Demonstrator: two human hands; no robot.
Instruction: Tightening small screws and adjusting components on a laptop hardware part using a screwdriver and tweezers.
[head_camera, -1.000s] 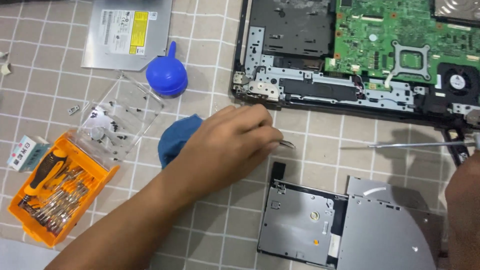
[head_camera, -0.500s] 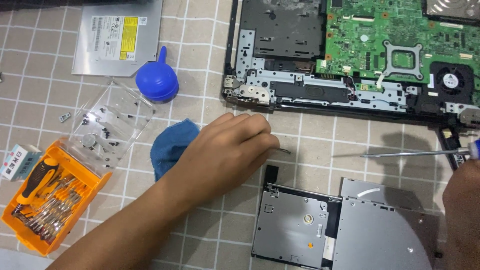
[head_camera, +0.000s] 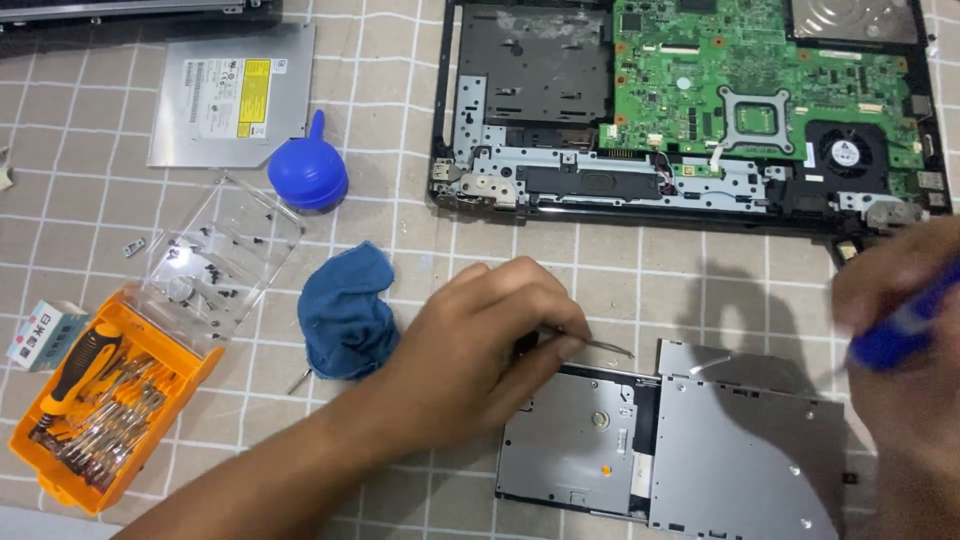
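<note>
Two hands over checked surface (head_camera: 660, 290). Left hand (head_camera: 480, 345) pinching thin metal tweezers (head_camera: 595, 343), tips at upper edge of grey optical drive (head_camera: 670, 450) lying near front of surface. Right hand (head_camera: 905, 330), blurred, closed around blue-handled screwdriver (head_camera: 900, 335) above drive's right corner. Opened laptop base (head_camera: 680, 110) behind; blue cloth (head_camera: 345, 310) and orange bit case (head_camera: 100, 400) left.

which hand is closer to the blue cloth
Left. The left hand holds tweezers just right of the blue cloth, almost touching it. The right hand, blurred and holding a blue-handled tool, is far off at the right edge.
</note>
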